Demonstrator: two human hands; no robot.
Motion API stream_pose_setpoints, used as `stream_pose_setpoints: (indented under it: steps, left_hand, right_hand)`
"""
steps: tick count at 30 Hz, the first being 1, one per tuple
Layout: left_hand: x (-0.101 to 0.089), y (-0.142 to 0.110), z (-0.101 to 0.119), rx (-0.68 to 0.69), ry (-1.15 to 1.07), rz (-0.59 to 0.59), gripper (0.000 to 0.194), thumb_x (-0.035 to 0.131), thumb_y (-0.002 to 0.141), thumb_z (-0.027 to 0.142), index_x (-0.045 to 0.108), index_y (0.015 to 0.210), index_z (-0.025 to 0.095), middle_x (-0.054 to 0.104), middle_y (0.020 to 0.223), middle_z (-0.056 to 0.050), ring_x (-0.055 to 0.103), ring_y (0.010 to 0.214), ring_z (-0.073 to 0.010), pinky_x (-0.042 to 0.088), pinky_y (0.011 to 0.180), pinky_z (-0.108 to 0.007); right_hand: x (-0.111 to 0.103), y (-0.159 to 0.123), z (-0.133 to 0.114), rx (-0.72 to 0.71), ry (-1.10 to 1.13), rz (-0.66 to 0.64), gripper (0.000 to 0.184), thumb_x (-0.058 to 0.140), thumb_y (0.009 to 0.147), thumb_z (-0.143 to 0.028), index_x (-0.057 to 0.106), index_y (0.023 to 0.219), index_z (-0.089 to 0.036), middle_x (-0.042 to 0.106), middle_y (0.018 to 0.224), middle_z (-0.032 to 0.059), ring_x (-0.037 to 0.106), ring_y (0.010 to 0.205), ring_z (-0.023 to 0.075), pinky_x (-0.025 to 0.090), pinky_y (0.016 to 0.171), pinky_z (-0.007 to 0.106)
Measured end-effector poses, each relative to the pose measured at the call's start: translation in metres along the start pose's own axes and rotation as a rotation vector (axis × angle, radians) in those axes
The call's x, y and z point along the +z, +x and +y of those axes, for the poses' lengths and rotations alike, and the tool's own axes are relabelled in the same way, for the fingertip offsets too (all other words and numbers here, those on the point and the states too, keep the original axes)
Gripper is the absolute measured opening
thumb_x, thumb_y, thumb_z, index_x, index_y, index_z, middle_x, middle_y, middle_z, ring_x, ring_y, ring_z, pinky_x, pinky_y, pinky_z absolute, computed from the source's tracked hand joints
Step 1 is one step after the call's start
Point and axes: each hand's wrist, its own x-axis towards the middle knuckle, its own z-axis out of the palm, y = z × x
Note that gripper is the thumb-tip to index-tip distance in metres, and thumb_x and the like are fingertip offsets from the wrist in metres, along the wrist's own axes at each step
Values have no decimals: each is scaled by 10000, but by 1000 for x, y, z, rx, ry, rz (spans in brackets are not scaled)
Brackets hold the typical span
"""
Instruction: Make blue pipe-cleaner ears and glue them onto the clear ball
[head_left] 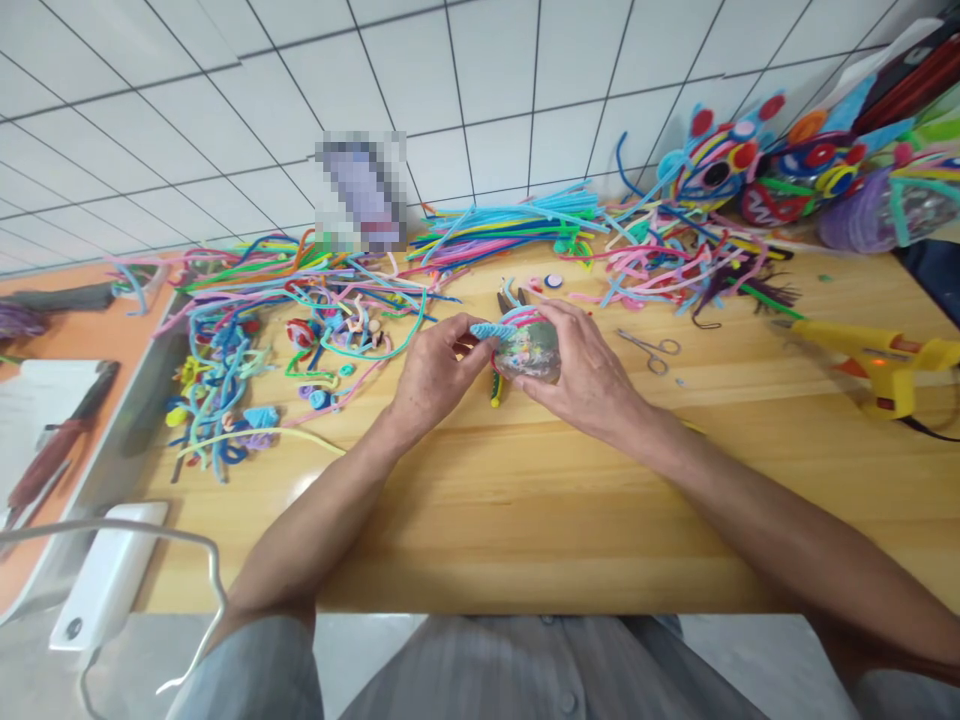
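My right hand [581, 365] is wrapped round a clear plastic bottle piece [531, 352] with pink and light blue pipe cleaners across its top. Between the thumb and fingers of my left hand [439, 370] is a light blue coiled pipe-cleaner piece [493, 329], held against the bottle's left side. Pliers [496, 385] lie beneath the bottle, partly hidden by it; a yellow-tipped green handle sticks out toward me. Scissors [651, 350] rest on the table just right of my right hand.
Loose pipe cleaners [517, 225] lie along the tiled wall, with a tangled heap [221, 385] at left. A yellow glue gun [874, 360] lies at right. Decorated bottle figures [712, 165] stand at back right. A white power strip [112, 570] sits at the left edge.
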Motion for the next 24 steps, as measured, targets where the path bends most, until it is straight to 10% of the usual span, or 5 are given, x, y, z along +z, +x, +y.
stream_pose_setpoints:
  steps: [24]
  left_hand:
    - [1, -1, -4, -4, -17, -9, 202, 697, 950, 379, 766, 938, 189, 799, 921, -45, 718, 751, -149, 610, 729, -254]
  right_hand:
    - [1, 0, 1, -18, -18, 8, 736, 760, 928, -403, 398, 1552, -254, 531, 1609, 204, 488, 1533, 394, 461, 1219, 694]
